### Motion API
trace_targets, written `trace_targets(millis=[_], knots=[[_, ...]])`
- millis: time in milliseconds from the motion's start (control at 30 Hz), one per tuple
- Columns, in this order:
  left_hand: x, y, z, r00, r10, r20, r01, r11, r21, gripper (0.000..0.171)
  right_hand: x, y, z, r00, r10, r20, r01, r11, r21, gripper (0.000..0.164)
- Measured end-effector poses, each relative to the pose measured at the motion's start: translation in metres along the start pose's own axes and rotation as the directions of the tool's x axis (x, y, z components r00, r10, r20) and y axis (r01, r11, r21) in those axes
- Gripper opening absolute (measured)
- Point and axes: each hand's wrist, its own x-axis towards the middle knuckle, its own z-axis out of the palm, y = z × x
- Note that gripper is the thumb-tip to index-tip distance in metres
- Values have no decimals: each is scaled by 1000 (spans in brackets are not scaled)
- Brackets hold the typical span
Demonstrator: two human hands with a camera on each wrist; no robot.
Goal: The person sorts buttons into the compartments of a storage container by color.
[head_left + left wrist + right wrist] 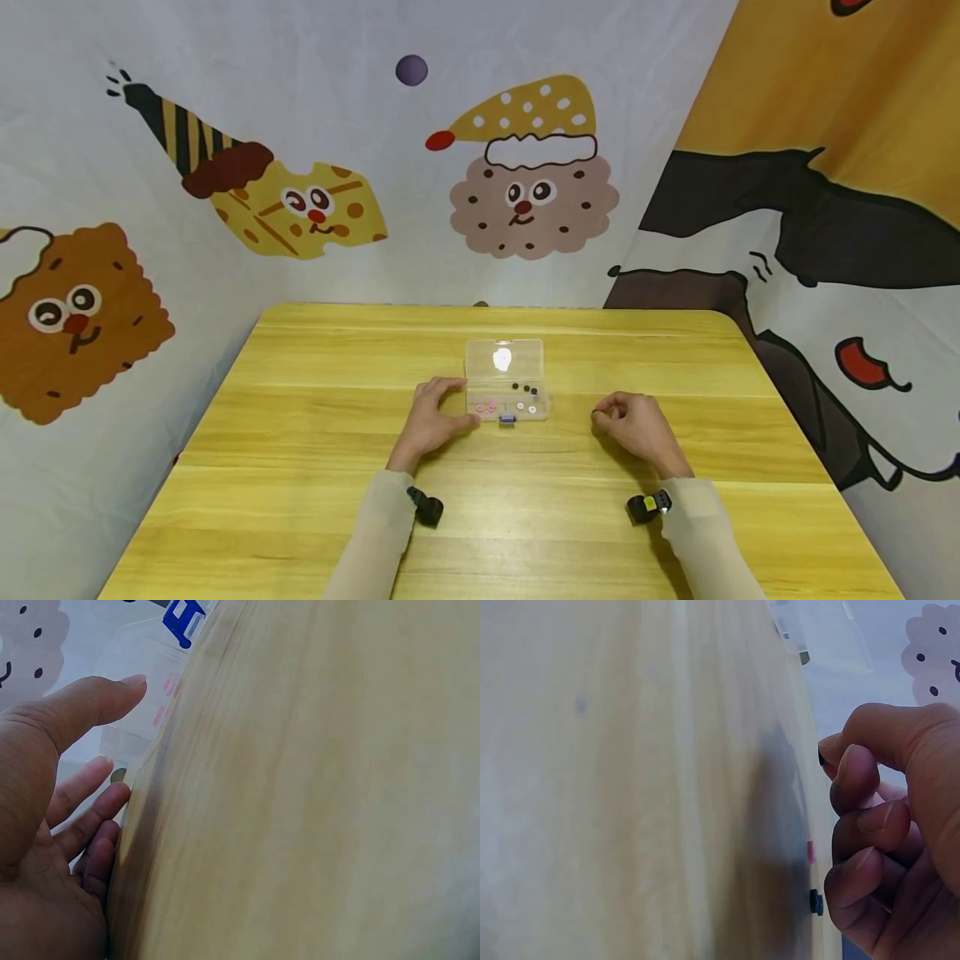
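A clear plastic box (504,400) with its lid (483,358) raised stands near the middle of the table. Small pink pieces (491,407) lie in its left part, white round ones (532,409) toward the right, and a few black ones (527,388) show along the back. At the box's left side is my left hand (433,422), thumb by the front corner and fingers extended along the edge. To the right of the box, my right hand (633,423) pinches a small black piece (822,758) between thumb and index finger, mostly hidden by the fingertips.
A blue latch (507,419) sits on the box's front. In the right wrist view a pink piece (811,851) and a dark round piece (816,902) lie on the table (630,787) beyond my curled fingers. A cartoon-printed cloth (412,208) hangs behind the table.
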Motion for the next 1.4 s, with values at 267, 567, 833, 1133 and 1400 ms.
trace_targets(millis=[267, 567, 833, 1133, 1400], knots=[[-1, -1, -1, 1000, 6, 1, -6, 1000, 2, 67, 3, -7, -1, 1000, -22, -17, 22, 999, 29, 16], [-1, 0, -2, 1000, 16, 1, -16, 1000, -3, 67, 9, -21, 1, 999, -25, -19, 26, 998, 58, 14], [-1, -1, -1, 1000, 19, -1, -19, 1000, 3, 67, 17, -38, 4, 999, -40, -10, 41, 996, 85, 12], [0, -2, 0, 1000, 24, -1, -24, 1000, 2, 67, 29, -57, 11, 995, -93, -20, 95, 990, 108, 12], [-1, -1, -1, 1000, 17, 0, -17, 1000, -4, 68, 38, -75, 19, 994, -113, -3, 113, 985, 132, 11]])
